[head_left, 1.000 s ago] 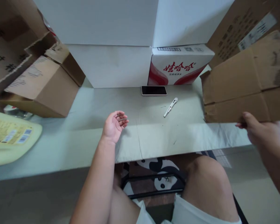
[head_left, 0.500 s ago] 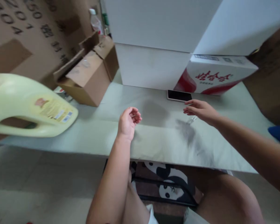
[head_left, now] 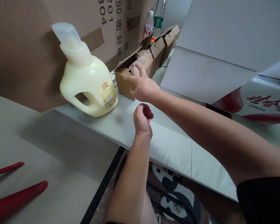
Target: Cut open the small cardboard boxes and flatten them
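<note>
My right hand reaches across to the left end of the table and rests on a small brown cardboard box, fingers spread over its near top and side. My left hand hovers just above the table below it, fingers curled into a loose fist with nothing visible in them. A pale yellow detergent jug with a translucent cap stands upright left of the box.
More small brown boxes line up behind the first, with plastic bottles beyond. A big brown carton walls the left. White boxes and a red-and-white carton stand at the back, a dark phone beside them. Red bars lie on the floor.
My view has swung left. My right hand left the table's right side, crossed over and landed on the small brown box. My left hand curled tighter.
</note>
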The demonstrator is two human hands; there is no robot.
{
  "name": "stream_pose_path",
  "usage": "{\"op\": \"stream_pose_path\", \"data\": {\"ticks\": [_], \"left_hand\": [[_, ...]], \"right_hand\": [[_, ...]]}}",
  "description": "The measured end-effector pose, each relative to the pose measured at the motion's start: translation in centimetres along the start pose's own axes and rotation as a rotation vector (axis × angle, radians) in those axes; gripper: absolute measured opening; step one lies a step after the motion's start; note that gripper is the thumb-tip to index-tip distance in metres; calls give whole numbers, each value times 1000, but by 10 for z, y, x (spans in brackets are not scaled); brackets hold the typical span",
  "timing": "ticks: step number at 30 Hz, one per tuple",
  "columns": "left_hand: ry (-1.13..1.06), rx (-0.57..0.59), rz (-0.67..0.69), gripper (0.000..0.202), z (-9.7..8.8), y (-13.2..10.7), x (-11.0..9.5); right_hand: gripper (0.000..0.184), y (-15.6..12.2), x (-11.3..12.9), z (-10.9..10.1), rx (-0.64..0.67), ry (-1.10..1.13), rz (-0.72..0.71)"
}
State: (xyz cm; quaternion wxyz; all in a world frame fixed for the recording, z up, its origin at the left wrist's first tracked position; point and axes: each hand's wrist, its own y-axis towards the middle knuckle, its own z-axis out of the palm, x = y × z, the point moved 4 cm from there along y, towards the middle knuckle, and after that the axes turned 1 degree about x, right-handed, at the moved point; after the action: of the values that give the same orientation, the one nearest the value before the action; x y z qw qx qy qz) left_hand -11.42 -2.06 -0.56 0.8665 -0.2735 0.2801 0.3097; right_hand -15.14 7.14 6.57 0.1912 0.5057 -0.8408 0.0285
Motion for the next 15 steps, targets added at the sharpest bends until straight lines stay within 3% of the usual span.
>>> {"op": "stream_pose_path", "data": {"ticks": [4, 7, 9, 12, 15], "left_hand": [[28, -12, -16, 20, -2, 1, 1], [86, -53, 127, 21, -6, 1, -4], [164, -163, 329, 19, -13, -1, -13], [300, -354, 587, 10, -26, -3, -25], [444, -326, 779, 11, -24, -3, -26]], "right_hand": [[51, 20, -15, 17, -30, -85, 100], [55, 4, -32, 14, -138, -48, 117], [60, -23, -44, 2, -207, 11, 144], [57, -88, -62, -24, -329, 160, 145], [46, -175, -79, -47, -507, 344, 116]]}}
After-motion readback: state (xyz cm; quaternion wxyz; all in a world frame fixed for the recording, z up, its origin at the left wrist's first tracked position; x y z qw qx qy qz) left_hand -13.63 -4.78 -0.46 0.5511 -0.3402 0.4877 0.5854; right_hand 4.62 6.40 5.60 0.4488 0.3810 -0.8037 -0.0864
